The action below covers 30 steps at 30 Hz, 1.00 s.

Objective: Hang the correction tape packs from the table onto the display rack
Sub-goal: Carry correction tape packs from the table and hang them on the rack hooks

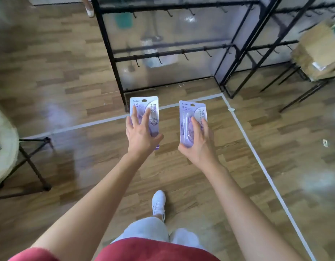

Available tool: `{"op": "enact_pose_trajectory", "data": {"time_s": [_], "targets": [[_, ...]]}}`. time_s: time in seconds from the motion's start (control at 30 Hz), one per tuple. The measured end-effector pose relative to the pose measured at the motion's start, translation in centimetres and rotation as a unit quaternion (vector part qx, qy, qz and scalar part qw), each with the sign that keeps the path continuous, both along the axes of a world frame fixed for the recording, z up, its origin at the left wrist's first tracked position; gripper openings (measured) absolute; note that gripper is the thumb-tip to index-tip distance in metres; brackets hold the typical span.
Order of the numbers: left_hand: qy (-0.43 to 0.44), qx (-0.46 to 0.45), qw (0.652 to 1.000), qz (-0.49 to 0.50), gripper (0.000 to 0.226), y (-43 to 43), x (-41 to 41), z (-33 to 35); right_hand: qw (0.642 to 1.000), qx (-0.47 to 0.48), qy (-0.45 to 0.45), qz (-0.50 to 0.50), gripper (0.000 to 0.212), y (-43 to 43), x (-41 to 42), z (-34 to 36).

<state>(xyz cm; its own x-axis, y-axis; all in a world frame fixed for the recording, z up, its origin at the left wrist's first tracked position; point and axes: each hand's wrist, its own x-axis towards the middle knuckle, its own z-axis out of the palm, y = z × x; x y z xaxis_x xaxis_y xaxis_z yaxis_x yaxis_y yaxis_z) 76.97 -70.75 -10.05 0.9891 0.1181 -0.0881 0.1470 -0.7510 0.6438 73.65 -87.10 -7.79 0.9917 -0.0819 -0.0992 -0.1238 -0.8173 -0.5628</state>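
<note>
Before me, my left hand (142,134) holds one purple carded correction tape pack (146,106) and my right hand (199,147) holds a second purple carded pack (189,115). The two are side by side and apart. Beyond them stands the black metal-frame display rack (110,53), its hooked bars higher in view than both packs. A pale round table (5,140) sits far left. A brown cardboard box (320,48) sits far right, beside the rack. A white tape line (254,153) crosses the floor below the packs.

Wood-plank floor (87,72) marked with white tape lines (258,157), a round table (5,140) at left, cardboard box (319,49) at right.
</note>
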Motion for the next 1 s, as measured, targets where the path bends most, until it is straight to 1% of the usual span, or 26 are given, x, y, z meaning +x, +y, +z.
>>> {"op": "enact_pose_trajectory", "data": {"time_s": [0.13,0.4,0.57,0.67,0.8,1.0], "targets": [[-0.022,-0.014,1.0,-0.006,0.083,-3.1,7.8,2.6,1.0,0.004,-0.028,-0.011,0.086,-2.9,7.2,1.8],[-0.117,-0.02,0.993,-0.004,0.084,-8.2,22.6,8.9,0.991,0.013,-0.129,-0.012,0.086,-8.7,22.2,6.2],[-0.178,-0.016,0.984,0.012,0.083,-12.5,30.8,12.4,0.98,0.023,-0.196,0.017,0.086,-12.8,31.2,9.5],[-0.21,-0.02,0.977,0.017,0.084,-15.1,35.2,14.5,0.971,0.024,-0.235,0.044,0.085,-15.5,36.2,11.4],[-0.248,-0.026,0.968,0.027,0.084,-17.9,40.1,17.0,0.959,0.027,-0.276,0.052,0.083,-18.0,42.0,13.9],[-0.284,-0.037,0.958,0.022,0.084,-20.0,47.0,19.6,0.952,0.039,-0.296,0.068,0.084,-20.4,49.0,16.4]]}}
